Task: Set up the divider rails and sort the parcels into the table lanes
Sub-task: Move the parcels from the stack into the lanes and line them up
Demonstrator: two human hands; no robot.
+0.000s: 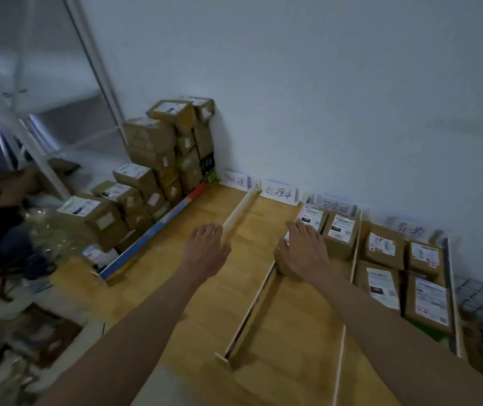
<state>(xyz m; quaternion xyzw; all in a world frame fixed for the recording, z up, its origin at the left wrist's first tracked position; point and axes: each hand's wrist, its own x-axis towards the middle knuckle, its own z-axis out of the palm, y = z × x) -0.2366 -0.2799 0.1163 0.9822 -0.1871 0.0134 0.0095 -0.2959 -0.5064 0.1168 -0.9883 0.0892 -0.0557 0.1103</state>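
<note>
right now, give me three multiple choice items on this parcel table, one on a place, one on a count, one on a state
1. Where is the tall stack of brown cardboard parcels?
A. far left, against the white wall
B. on the near table edge
C. under the right hand

2. How many handwritten white paper lane labels stand along the wall?
A. one
B. four
C. seven

3. How does the left hand look?
A. fingers straight, open, beside the pale wooden divider rail
B. gripping a parcel
C. clenched in a fist

Key: 1 A, the stack rises in the left corner. 2 B, four labels show. 3 A, nothing is held.
</note>
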